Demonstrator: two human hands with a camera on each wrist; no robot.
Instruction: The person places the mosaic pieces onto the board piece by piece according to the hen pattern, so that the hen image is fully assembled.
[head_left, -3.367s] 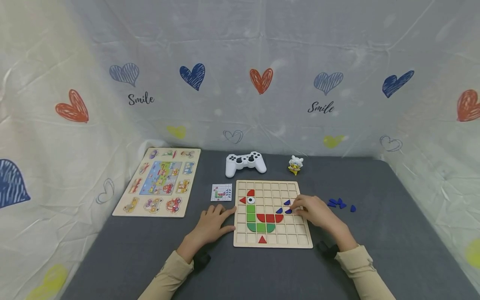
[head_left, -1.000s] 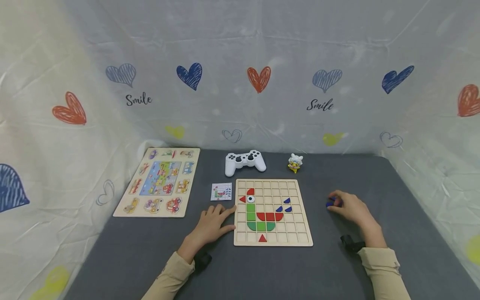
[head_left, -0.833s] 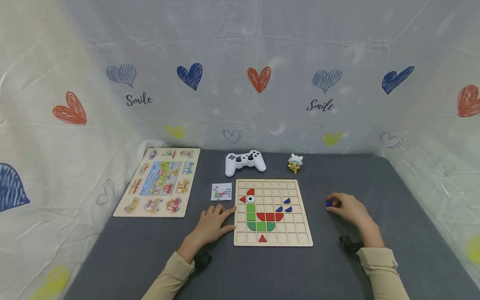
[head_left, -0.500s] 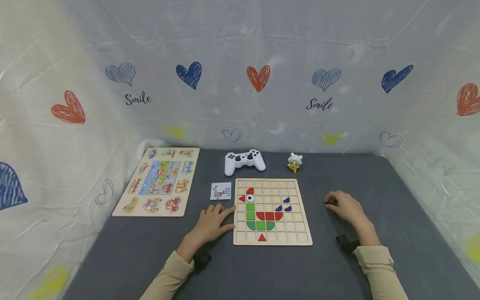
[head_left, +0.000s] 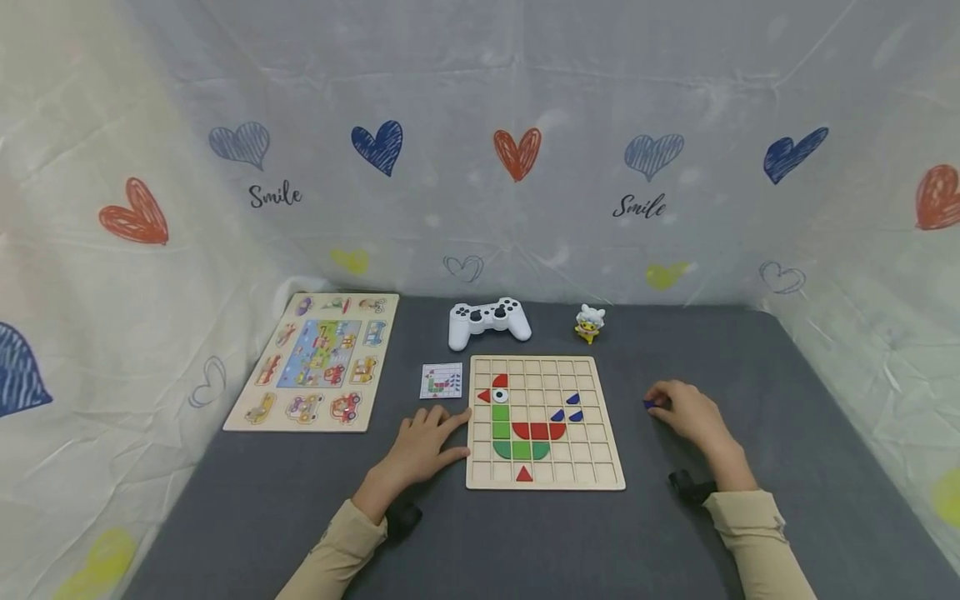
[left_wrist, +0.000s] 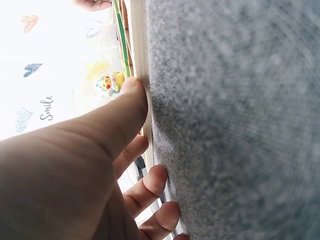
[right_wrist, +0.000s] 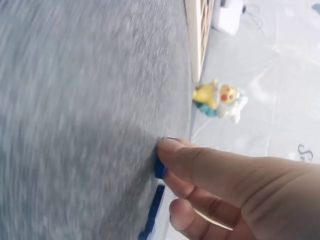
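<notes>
A square wooden grid board (head_left: pixel 600 475) lies in the middle of the table in the head view. It bears a bird figure of green squares (head_left: pixel 501 421), a red strip (head_left: pixel 538 431), a round eye piece (head_left: pixel 500 396) and three small blue pieces (head_left: pixel 576 416). My left hand (head_left: pixel 422 442) rests at the board's left edge, thumb (left_wrist: pixel 131 102) and index fingertip against it. To the right of the board, my right hand (head_left: pixel 686 412) pinches a small blue puzzle piece (right_wrist: pixel 160 167) low over the tabletop. Another blue piece (right_wrist: pixel 152 212) shows beneath its fingers in the right wrist view.
A pattern card (head_left: pixel 442 381) lies by the board's upper left corner. Farther left is a wooden picture puzzle (head_left: pixel 255 417). Behind the board stand a white game controller (head_left: pixel 490 321) and a small yellow and white figurine (head_left: pixel 589 323). A printed curtain borders the table's far side.
My right hand has left the board's right side for the loose blue pieces and now pinches one. In the last second it has drifted slightly left. My left hand has stayed in place.
</notes>
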